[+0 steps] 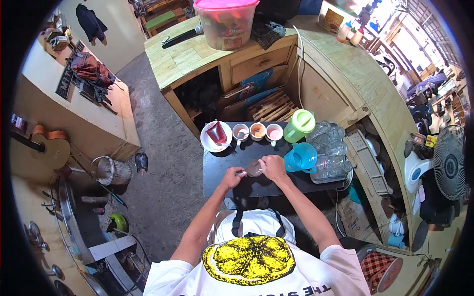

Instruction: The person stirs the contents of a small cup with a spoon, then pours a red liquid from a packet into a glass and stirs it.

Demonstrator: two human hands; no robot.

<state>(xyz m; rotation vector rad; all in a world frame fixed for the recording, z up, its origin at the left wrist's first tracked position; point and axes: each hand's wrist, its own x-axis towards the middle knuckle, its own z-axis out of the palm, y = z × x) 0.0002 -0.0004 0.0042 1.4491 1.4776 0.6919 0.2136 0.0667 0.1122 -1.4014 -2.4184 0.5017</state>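
Over the dark table (217, 170), my left hand (234, 176) and my right hand (273, 167) hold a small brownish, see-through object (254, 168) between them, its exact kind unclear. Both hands have their fingers closed on its sides. Behind them three white cups (240, 133) stand in a row, the middle one with orange content and a spoon. A white bowl (226, 146) at the left holds a dark red packet (216, 133). Right of my right hand is a blue pitcher (300, 157), with a green lidded pitcher (298, 125) behind it.
Several clear glasses (330, 148) stand on a tray at the table's right end. A wooden counter (182, 61) beyond carries a pink-lidded tub (226, 24). A fan (448, 160) is at the far right, and a bucket (114, 171) stands on the floor at the left.
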